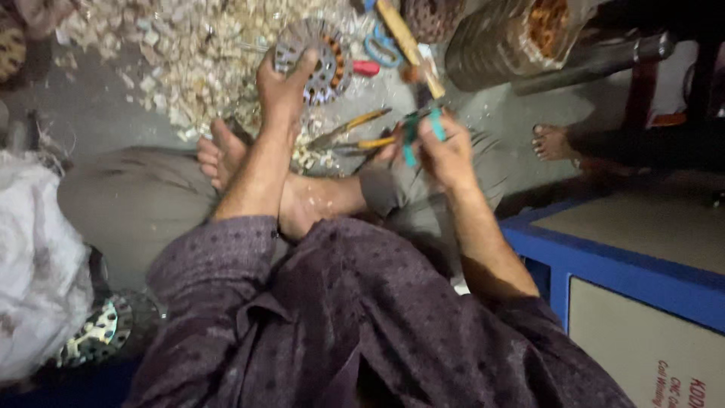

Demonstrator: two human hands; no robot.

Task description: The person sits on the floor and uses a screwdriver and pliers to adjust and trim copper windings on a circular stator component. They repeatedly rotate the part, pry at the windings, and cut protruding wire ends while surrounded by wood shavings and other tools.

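Note:
My left hand (283,87) reaches forward and grips the near rim of a round slotted metal stator disc (326,47) with copper windings, lying on the floor. My right hand (445,147) is closed around a hand tool with teal handles (419,125), held above my right knee. I sit cross-legged, and my bare foot (219,155) lies just under my left forearm.
A heap of pale paper scraps (196,45) covers the floor ahead. Orange-handled pliers (355,132) lie by my knee, scissors and a wooden-handled tool (404,38) beyond. Another stator (94,332) sits at lower left, a blue-edged cabinet (604,257) at right, another person's foot (555,142) behind it.

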